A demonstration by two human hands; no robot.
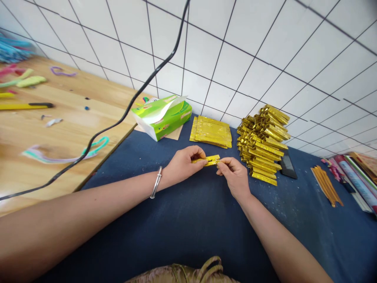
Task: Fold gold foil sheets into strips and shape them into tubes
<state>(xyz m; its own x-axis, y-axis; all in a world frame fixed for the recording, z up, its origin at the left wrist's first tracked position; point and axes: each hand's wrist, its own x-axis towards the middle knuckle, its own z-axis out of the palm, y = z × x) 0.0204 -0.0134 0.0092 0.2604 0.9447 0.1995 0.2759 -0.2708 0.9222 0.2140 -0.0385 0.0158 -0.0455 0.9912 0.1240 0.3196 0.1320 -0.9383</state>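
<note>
My left hand (188, 163), with a silver bangle on its wrist, is closed around one end of a folded gold foil paper strip (212, 159). At the strip's other end, the thumb and fingers of my right hand (234, 173) pinch it. The strip is held just above the dark blue table cover (188, 220); its left part is hidden in my left hand. Behind my hands lies a flat stack of gold foil sheets (213, 131). To the right rises a heap of folded gold foil strips (263, 145), piled crosswise.
A green tissue box (165, 118) stands behind my left hand. A black cable (132, 103) crosses the view. On the wooden table (112, 94) lie fuzzy coloured stems and a yellow pen-like tool (25, 106). Beside the heap are a dark flat object (288, 165), orange-brown strips (326, 184) and books (356, 184).
</note>
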